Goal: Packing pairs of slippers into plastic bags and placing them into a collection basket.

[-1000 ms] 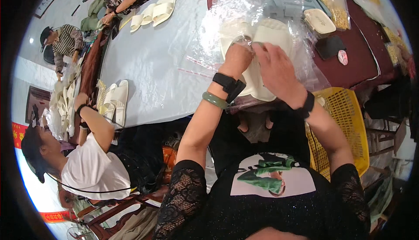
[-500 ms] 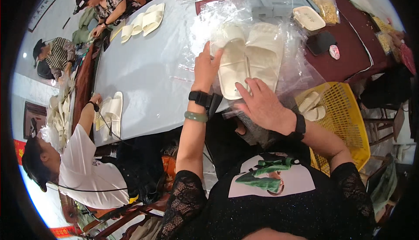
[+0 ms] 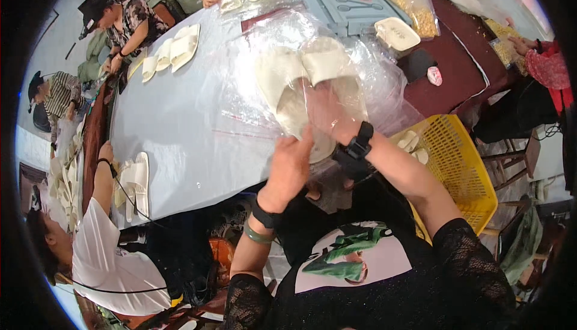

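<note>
On the table (image 3: 174, 132), we see cream slippers (image 3: 275, 72) under clear plastic (image 3: 384, 84). The right hand (image 3: 332, 114) has moved up toward the straps (image 3: 327, 63), fingertips hidden; the left hand (image 3: 290, 165) has dropped to their near end, forefinger extended. We cannot tell whether either pinches. A cream box (image 3: 397, 34) bears unreadable writing; the yellow basket (image 3: 466, 171) holds more footwear (image 3: 409, 141).

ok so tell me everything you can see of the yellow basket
The yellow basket looks like plastic, with an open top and walls full of slots. It is by the table, to the person's right, and has cream slippers inside. The right forearm crosses in front of it; contact is unclear.
</note>
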`<state>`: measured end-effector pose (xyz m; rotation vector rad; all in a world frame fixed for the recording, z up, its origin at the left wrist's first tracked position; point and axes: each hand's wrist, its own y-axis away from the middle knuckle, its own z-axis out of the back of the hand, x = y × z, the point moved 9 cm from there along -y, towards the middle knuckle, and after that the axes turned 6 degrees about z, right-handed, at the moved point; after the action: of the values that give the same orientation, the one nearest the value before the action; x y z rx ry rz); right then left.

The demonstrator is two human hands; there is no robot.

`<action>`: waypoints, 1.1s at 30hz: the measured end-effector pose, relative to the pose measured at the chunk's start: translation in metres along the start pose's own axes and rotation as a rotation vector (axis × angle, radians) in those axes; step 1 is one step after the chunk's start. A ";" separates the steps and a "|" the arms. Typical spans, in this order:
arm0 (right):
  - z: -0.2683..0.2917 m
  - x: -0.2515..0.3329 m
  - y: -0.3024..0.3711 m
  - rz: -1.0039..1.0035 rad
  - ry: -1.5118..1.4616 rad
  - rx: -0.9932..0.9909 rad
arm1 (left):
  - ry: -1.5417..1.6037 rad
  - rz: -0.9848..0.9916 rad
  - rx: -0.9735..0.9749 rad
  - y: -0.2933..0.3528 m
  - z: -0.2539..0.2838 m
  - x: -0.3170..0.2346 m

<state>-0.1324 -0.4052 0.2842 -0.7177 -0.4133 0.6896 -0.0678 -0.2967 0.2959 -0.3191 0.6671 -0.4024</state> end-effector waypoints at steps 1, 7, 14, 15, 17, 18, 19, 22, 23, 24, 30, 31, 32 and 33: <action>-0.017 -0.003 -0.008 -0.211 -0.072 0.420 | 0.019 -0.006 0.053 0.010 -0.009 0.000; -0.019 0.012 -0.024 -0.072 -0.076 0.144 | -0.018 0.059 0.085 0.032 -0.011 0.000; -0.007 0.039 -0.029 -0.158 -0.398 0.181 | 0.029 0.538 -0.465 0.065 0.030 0.054; -0.003 0.049 -0.031 -0.022 -0.407 0.148 | 0.121 0.438 -0.419 0.065 0.021 0.058; 0.005 0.050 -0.036 -0.065 -0.436 0.151 | 0.191 0.499 -0.365 0.062 0.018 0.056; 0.008 0.046 -0.037 -0.094 -0.453 0.144 | 0.265 0.549 -0.326 0.062 0.014 0.056; 0.009 0.058 -0.035 0.085 -0.027 0.131 | 0.343 0.559 -0.364 0.074 0.008 0.067; -0.024 0.016 -0.052 -0.325 -0.467 0.049 | 0.105 0.717 -0.118 0.086 -0.007 0.048; -0.045 0.013 -0.049 -0.373 -0.493 0.232 | 0.241 0.628 -0.154 0.079 -0.005 0.025; -0.065 0.011 -0.037 -0.378 -0.496 0.235 | 0.239 0.632 -0.150 0.080 -0.004 0.022; -0.032 0.046 -0.002 0.224 -0.062 -0.027 | 0.575 0.585 -0.153 0.091 0.006 0.038; -0.033 0.051 0.011 0.430 0.005 0.366 | 0.611 0.566 -0.251 0.104 0.020 0.048; 0.011 0.037 0.011 0.301 -0.201 0.355 | 0.564 0.537 -0.354 0.118 0.035 0.058; 0.048 0.029 0.016 0.175 -0.410 0.357 | 0.383 0.653 -0.346 0.136 0.041 0.081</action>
<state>-0.1463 -0.3539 0.3090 -0.2712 -0.5872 1.0511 0.0520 -0.2083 0.2275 -0.3334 1.1705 0.2909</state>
